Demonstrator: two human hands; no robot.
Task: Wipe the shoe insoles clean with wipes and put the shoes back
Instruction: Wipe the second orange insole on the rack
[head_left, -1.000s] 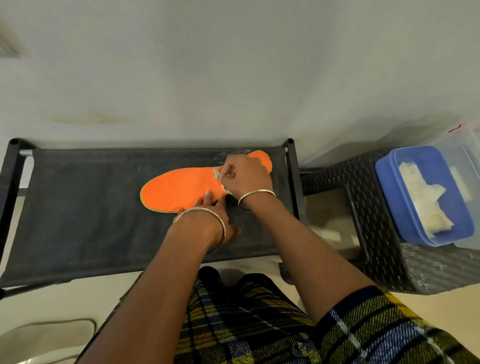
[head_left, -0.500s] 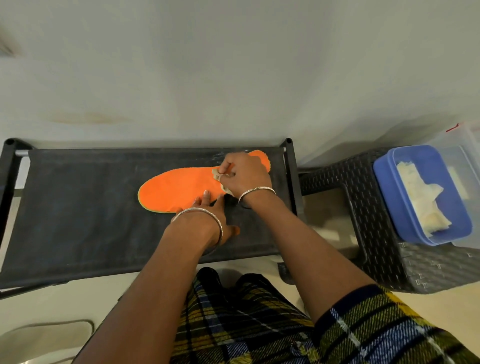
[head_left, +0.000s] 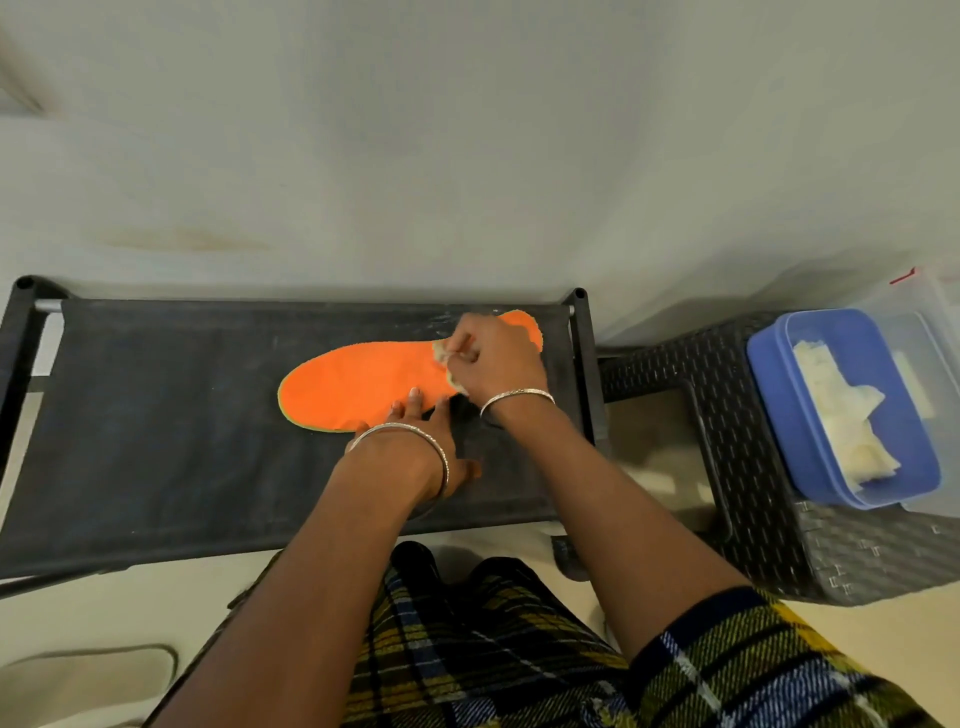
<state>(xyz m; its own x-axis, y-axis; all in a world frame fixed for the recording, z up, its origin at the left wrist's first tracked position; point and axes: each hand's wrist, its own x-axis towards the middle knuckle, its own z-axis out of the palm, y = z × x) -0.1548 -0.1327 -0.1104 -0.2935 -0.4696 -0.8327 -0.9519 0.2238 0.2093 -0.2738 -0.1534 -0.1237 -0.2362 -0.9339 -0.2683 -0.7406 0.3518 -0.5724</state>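
Right hand (head_left: 493, 364), fingers pinching wipe (head_left: 442, 351) at orange insole's (head_left: 358, 384) three o'clock end, left hand (head_left: 423, 422), fingers straight, pressing six o'clock edge

The left half of the black fabric shelf (head_left: 156, 415) showed open room, reachable from the frame's lower left. The orange insole (head_left: 353, 384), the left hand (head_left: 415, 452) pressing it and the right hand (head_left: 498, 364) gripping a wipe (head_left: 441, 350) filled the shelf's right half. A corner post (head_left: 579, 297) bounded the right edge; beyond stood a woven stool (head_left: 753, 467) bearing a blue tub (head_left: 766, 384). The wall (head_left: 467, 156) closed the top.
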